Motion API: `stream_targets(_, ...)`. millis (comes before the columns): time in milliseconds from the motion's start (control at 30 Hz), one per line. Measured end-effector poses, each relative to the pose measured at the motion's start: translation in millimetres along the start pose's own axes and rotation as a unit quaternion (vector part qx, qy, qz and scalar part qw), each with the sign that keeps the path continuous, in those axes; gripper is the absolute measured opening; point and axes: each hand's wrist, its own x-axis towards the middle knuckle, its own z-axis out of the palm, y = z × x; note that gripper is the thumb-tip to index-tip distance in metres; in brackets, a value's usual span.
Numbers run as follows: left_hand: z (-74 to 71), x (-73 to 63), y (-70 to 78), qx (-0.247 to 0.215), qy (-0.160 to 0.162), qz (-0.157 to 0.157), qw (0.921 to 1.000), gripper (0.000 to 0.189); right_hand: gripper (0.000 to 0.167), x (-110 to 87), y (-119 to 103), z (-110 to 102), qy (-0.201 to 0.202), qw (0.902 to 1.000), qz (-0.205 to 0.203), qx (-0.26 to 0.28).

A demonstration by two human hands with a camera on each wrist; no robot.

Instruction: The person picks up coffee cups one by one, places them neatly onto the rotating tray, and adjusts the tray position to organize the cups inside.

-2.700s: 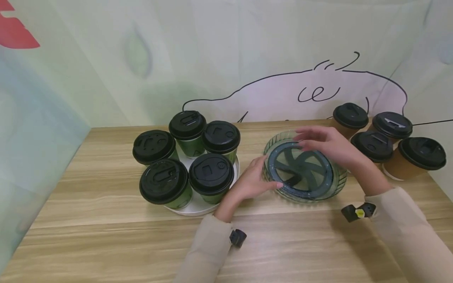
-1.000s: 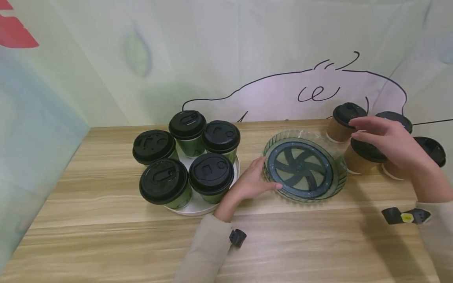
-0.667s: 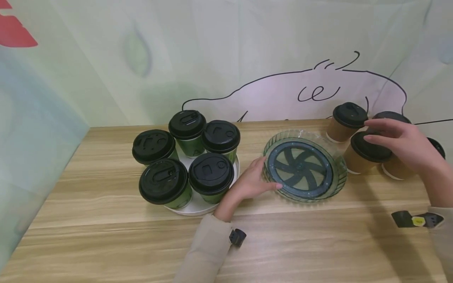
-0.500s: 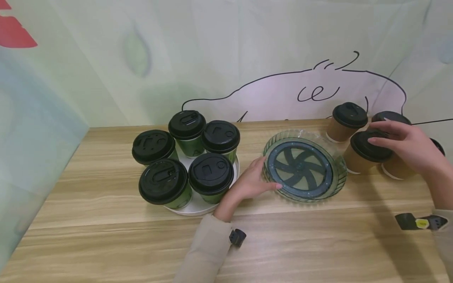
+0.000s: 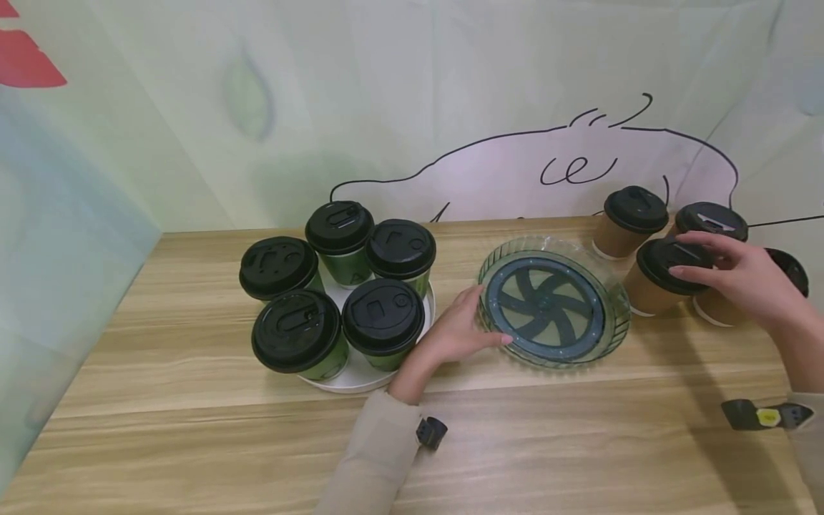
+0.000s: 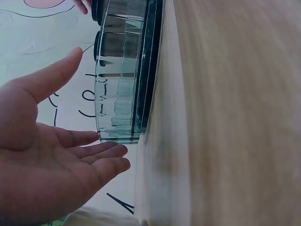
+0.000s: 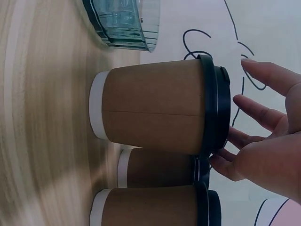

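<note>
A clear greenish fluted dish [image 5: 619,330] with a dark swirl-patterned base sits on the table. At its left side rests my left hand [image 5: 453,332], its fingertips by the rim and its thumb over the near edge. In the left wrist view the fingers [image 6: 106,157] stretch out beside the dish wall [image 6: 117,89]. My right hand [image 5: 749,279] hovers at the black lid of a brown paper coffee cup [image 5: 653,290], thumb and fingers spread. In the right wrist view, those fingers [image 7: 256,113] reach toward the cup's lid [image 7: 217,108]; whether any touches it I cannot tell.
Several more brown lidded cups [image 5: 618,239] stand close around that one at the back right. On the left, several green cups [image 5: 331,365] with black lids crowd a round white plate [image 5: 357,386]. A printed cloth backdrop [image 5: 412,107] rises behind the wooden table [image 5: 225,443].
My right hand has left the space over the dish, moved right to the brown cups and lowered toward one lid. The left hand has stayed at the dish.
</note>
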Motion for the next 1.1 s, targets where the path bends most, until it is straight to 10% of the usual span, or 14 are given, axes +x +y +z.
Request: stream_targets(1100,0.4,-0.2,0.6,0.016,0.0,-0.01,0.9998,0.089,0.079,0.4,8.1,9.8,-0.002,0.9978,0.044,0.05)
